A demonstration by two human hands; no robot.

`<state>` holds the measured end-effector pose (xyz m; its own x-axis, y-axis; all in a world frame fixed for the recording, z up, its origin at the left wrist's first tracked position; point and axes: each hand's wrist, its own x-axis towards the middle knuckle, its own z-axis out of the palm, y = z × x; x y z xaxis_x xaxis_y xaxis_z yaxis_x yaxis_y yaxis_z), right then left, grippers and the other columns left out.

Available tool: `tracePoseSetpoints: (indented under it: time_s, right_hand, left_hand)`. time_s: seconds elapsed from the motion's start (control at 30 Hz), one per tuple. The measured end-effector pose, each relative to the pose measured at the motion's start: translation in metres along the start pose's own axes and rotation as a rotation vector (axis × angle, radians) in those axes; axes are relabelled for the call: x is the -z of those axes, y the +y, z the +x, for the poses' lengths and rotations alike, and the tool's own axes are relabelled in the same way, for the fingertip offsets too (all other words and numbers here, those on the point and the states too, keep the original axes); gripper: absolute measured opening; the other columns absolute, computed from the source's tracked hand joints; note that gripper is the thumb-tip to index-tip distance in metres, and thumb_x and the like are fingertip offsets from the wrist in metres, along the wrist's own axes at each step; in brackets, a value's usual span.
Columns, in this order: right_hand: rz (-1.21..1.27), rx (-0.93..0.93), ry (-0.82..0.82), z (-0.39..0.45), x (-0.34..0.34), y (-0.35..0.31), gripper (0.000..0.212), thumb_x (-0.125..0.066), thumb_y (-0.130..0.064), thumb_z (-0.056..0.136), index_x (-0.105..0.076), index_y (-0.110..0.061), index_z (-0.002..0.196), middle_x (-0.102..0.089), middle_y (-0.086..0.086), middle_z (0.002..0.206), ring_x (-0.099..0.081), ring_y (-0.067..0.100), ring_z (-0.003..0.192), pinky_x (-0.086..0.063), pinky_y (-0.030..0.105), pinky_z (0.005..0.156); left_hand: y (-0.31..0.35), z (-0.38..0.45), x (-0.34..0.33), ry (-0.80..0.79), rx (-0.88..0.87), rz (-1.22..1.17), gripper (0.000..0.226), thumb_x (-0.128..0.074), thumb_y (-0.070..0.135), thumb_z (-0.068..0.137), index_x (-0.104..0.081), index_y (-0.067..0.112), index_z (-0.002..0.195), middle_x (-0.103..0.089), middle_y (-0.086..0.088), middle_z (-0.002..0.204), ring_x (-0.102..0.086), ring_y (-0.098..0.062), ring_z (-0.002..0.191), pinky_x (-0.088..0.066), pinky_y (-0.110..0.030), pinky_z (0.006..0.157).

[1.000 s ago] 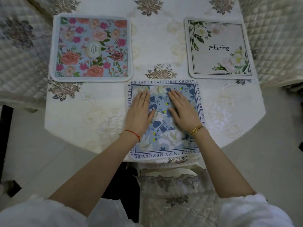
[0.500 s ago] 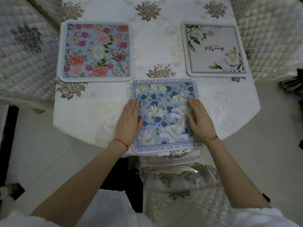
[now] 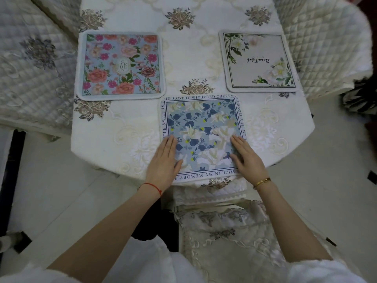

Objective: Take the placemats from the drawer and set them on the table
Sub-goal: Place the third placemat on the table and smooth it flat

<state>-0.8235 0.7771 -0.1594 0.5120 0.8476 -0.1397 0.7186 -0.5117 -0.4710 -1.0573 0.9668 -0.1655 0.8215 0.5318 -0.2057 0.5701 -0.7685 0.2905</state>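
Observation:
Three square placemats lie flat on the table [image 3: 126, 139] with its cream embroidered cloth. A blue placemat [image 3: 204, 127] with white flowers and a lettered border sits at the near edge. My left hand [image 3: 165, 162] rests flat on its lower left corner, fingers straight. My right hand [image 3: 244, 156] lies flat on its lower right corner. A pink-rose placemat [image 3: 120, 65] is at the far left. At the far right lies a cream placemat [image 3: 259, 62] with white flowers and script.
Quilted chair covers stand at the left [image 3: 30, 74] and right [image 3: 322, 41] of the table. A lace-covered chair [image 3: 228, 237] is tucked under the near edge between my arms. Pale floor tiles [image 3: 61, 190] surround the table.
Both hands have slid apart from the middle of the blue placemat out to its lower corners, smoothing it. The mat stays where it lay.

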Motion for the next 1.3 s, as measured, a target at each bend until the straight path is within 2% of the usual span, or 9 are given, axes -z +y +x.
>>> tracePoseSetpoints:
  time_s: [0.17,0.27,0.37,0.5,0.6,0.8,0.93,1.17,1.3]
  right_hand:
    - [0.022,-0.088,0.042,-0.014,-0.002,-0.005,0.055,-0.047,-0.031,0.099,-0.029,-0.018,0.15,-0.023,-0.003,0.158,-0.01,0.01,0.148,-0.027,0.038,0.118]
    - [0.027,-0.021,0.022,-0.027,-0.017,-0.026,0.057,-0.046,-0.035,0.1,-0.025,-0.019,0.15,-0.02,-0.003,0.159,-0.007,0.011,0.149,-0.021,0.036,0.12]
    - [0.037,0.052,0.013,-0.037,-0.035,-0.048,0.056,-0.045,-0.033,0.1,-0.026,-0.018,0.15,-0.02,-0.003,0.159,-0.007,0.012,0.149,-0.018,0.034,0.121]
    - [0.08,0.046,0.04,-0.045,-0.045,-0.057,0.053,-0.045,-0.027,0.101,-0.028,-0.016,0.15,-0.023,-0.003,0.158,-0.01,0.012,0.148,-0.02,0.035,0.121]
    - [0.076,0.025,0.068,-0.053,-0.04,-0.046,0.052,-0.048,-0.025,0.1,-0.031,-0.017,0.148,-0.026,-0.004,0.157,-0.015,0.011,0.147,-0.024,0.033,0.119]
    - [0.056,-0.067,0.094,-0.068,-0.02,-0.015,0.052,-0.05,-0.029,0.098,-0.034,-0.021,0.147,-0.029,-0.008,0.155,-0.019,0.005,0.145,-0.031,0.03,0.114]
    - [0.053,-0.112,0.125,-0.057,-0.01,-0.008,0.051,-0.048,-0.026,0.099,-0.034,-0.018,0.147,-0.029,-0.006,0.155,-0.018,0.008,0.146,-0.034,0.039,0.114]
    - [-0.046,0.059,-0.022,-0.003,-0.013,-0.032,0.057,-0.046,-0.03,0.1,-0.025,-0.014,0.15,-0.02,0.0,0.159,-0.007,0.014,0.148,-0.02,0.038,0.12]
    - [-0.036,0.087,-0.058,0.009,-0.014,-0.03,0.058,-0.044,-0.034,0.1,-0.023,-0.016,0.151,-0.02,-0.003,0.159,-0.008,0.01,0.148,-0.02,0.034,0.12]
  left_hand:
    - [0.0,-0.022,0.003,0.012,0.082,-0.079,0.066,-0.035,0.037,0.101,-0.009,0.003,0.152,-0.004,-0.011,0.162,0.003,-0.022,0.15,-0.004,-0.032,0.123]
    - [0.012,-0.033,0.001,0.022,0.024,-0.124,0.064,-0.038,0.034,0.1,-0.013,0.005,0.152,-0.01,-0.01,0.161,-0.002,-0.021,0.15,-0.004,-0.031,0.123]
    - [0.026,-0.038,-0.007,0.01,-0.026,-0.095,0.062,-0.035,0.033,0.101,-0.009,0.009,0.153,-0.008,-0.008,0.162,-0.001,-0.02,0.15,-0.003,-0.032,0.123]
    - [0.028,-0.04,-0.016,-0.001,-0.008,-0.041,0.062,-0.03,0.035,0.103,-0.001,0.011,0.153,0.0,-0.005,0.162,0.006,-0.019,0.15,0.003,-0.03,0.122]
    - [0.02,-0.045,-0.017,-0.001,-0.008,-0.029,0.064,-0.028,0.039,0.103,0.002,0.013,0.153,0.004,-0.002,0.162,0.006,-0.017,0.149,-0.002,-0.031,0.123]
    - [0.008,-0.056,-0.012,0.032,0.027,-0.048,0.061,-0.033,0.035,0.103,-0.008,0.011,0.153,-0.005,-0.003,0.162,-0.002,-0.018,0.15,0.004,-0.03,0.121]
    - [0.009,-0.055,-0.008,0.042,0.073,-0.061,0.062,-0.036,0.034,0.101,-0.013,0.007,0.152,-0.011,-0.009,0.161,-0.005,-0.02,0.15,0.003,-0.031,0.122]
    - [0.027,-0.025,-0.004,0.013,0.024,-0.085,0.064,-0.033,0.039,0.101,-0.008,0.009,0.153,-0.004,-0.008,0.162,0.001,-0.019,0.15,-0.001,-0.033,0.123]
    - [0.031,-0.014,-0.008,-0.002,0.057,-0.064,0.067,-0.028,0.044,0.102,-0.003,0.009,0.153,0.0,-0.007,0.162,0.004,-0.02,0.15,-0.002,-0.033,0.123]
